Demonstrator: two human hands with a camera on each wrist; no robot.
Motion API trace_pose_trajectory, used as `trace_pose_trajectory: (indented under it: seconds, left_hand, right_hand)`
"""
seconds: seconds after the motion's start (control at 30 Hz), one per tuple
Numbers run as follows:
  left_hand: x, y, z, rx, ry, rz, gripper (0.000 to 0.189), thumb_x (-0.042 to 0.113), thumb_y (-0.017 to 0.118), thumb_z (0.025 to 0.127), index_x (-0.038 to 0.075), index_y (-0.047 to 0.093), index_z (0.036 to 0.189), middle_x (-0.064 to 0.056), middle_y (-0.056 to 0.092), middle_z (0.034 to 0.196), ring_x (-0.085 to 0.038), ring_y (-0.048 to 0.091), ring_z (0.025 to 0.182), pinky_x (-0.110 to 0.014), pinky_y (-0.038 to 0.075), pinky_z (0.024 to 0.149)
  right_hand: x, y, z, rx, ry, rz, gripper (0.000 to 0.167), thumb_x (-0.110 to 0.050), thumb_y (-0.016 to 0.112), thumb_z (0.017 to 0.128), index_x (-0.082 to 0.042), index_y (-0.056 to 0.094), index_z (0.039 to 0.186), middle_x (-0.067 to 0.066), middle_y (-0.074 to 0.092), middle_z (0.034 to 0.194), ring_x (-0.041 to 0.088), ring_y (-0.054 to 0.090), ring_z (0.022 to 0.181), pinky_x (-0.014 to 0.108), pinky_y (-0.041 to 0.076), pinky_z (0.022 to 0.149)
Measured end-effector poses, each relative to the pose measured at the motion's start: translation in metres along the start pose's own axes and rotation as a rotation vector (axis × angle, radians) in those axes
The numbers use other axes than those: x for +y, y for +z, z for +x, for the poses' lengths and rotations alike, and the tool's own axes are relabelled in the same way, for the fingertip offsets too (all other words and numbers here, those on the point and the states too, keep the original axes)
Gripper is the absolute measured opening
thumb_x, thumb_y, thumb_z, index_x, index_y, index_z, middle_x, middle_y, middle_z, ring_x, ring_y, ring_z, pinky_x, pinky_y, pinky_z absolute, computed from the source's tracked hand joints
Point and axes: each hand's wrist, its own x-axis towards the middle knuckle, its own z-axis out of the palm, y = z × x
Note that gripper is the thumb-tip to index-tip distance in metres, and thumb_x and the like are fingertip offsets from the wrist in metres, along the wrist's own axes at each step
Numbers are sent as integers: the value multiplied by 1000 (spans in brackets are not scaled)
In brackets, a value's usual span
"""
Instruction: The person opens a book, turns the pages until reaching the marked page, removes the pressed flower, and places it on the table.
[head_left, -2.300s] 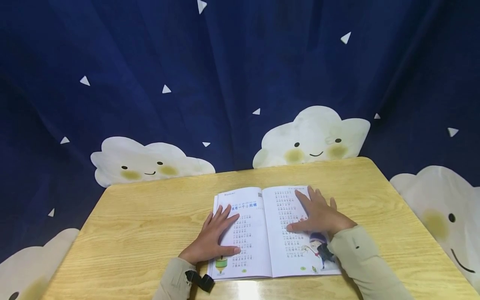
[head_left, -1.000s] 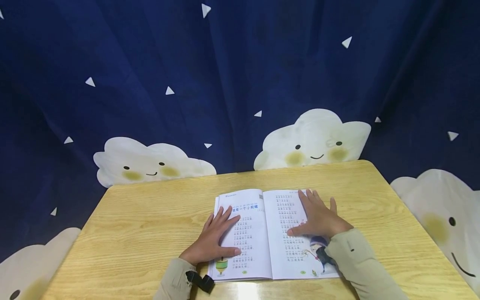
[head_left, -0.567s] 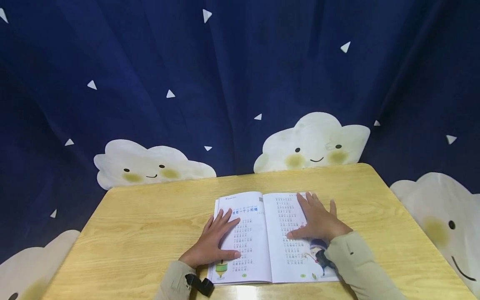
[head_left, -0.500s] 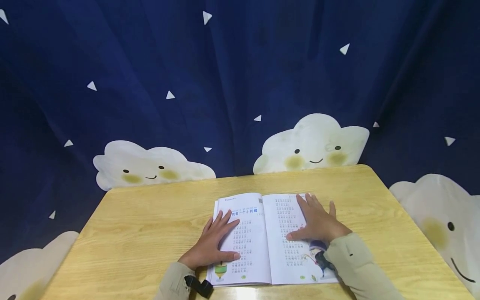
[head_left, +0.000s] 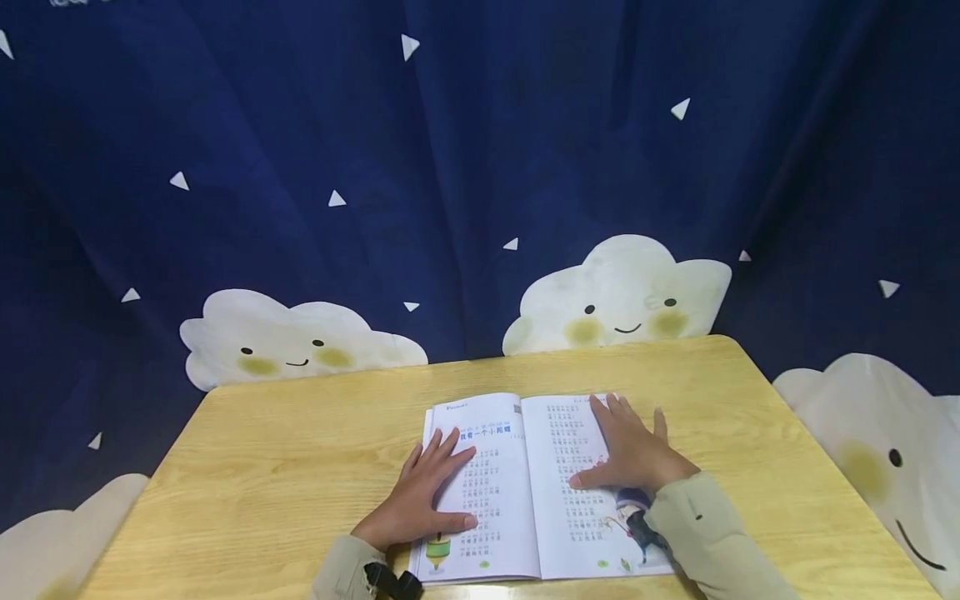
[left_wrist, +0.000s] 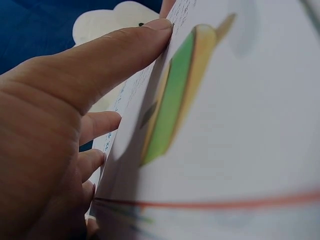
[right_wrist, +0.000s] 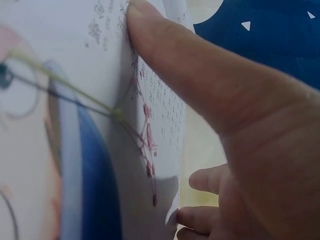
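An open book (head_left: 498, 500) with printed text and small colour pictures lies flat before me. My left hand (head_left: 420, 496) rests with spread fingers on the left page, its wrist off the book's near left corner. On the right page, my right hand (head_left: 633, 446) lies with its thumb on the text and its fingers spread toward the top right edge. In the left wrist view, the thumb (left_wrist: 115, 57) touches the page beside a green and yellow spinning-top picture (left_wrist: 175, 95). The right wrist view has the right thumb (right_wrist: 175, 55) pressed to the page by a cartoon figure (right_wrist: 75, 150).
The book lies near the front of a light wooden table (head_left: 300, 450). A dark blue curtain (head_left: 465, 167) with white triangles and smiling clouds (head_left: 622, 292) hangs behind it. A black strap with a small block (head_left: 393, 581) sits on the left sleeve.
The whole head view has shifted slightly, with table, book and curtain sitting a little lower in the frame. Both hands keep their places on the pages.
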Motion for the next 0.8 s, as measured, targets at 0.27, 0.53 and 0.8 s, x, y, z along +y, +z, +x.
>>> trace_pose_trajectory:
  seconds: [0.27, 0.53, 0.8]
  left_hand:
    - [-1, 2, -2, -9, -16, -20, 90, 64, 69, 75, 28, 34, 151, 0, 9, 162, -27, -5, 148, -53, -5, 114]
    - [-3, 1, -3, -2, -1, -22, 90, 62, 70, 76, 27, 35, 151, -3, 10, 162, -29, -4, 148, -55, -4, 114]
    - [-3, 3, -4, 7, 20, -32, 89, 62, 70, 76, 26, 36, 150, -4, 12, 162, -33, -2, 147, -57, -3, 113]
  right_hand:
    - [-2, 2, -2, -5, 14, 10, 140, -78, 76, 47, -3, 23, 153, 25, 19, 156, 44, 11, 144, 72, -12, 104]
    - [0, 1, 1, 6, -2, 36, 141, -81, 74, 47, -6, 19, 154, 24, 21, 156, 45, 10, 143, 73, -11, 103]
    - [5, -3, 0, -24, -4, 152, 134, -76, 76, 53, -11, 19, 155, 20, 21, 157, 45, 8, 144, 73, -9, 103]
